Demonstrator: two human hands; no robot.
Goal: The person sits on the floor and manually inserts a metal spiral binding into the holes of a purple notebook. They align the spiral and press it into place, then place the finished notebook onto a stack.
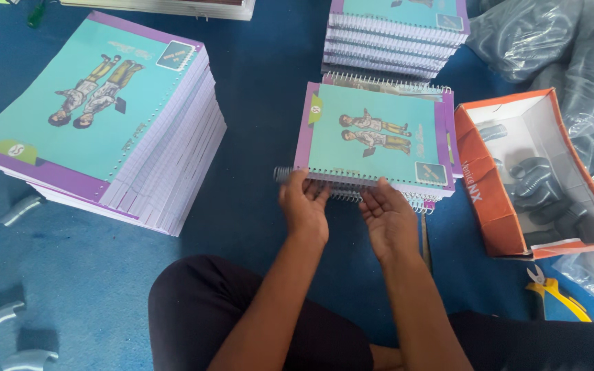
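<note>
Pinching wire spiral (290, 174) with left hand (304, 203) fingers; right hand (388, 218) fingers loosely open, touching notebook (376, 134) edge

Single view, head-worn camera, looking steeply down and forward over sitter's lap onto blue floor (256, 89). Close range: forearms enter from bottom edge, hands mid-frame. Frame reaches notebook stacks (97, 110) at top edge; height above floor hard to judge. No second view shares scene.

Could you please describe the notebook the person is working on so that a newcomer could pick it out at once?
Start at the orange cardboard box on the blue floor; just left of it lies a teal notebook with purple borders. Unlike the stacked ones, both hands, left hand and right hand, touch the wire spiral along its near edge.
</note>
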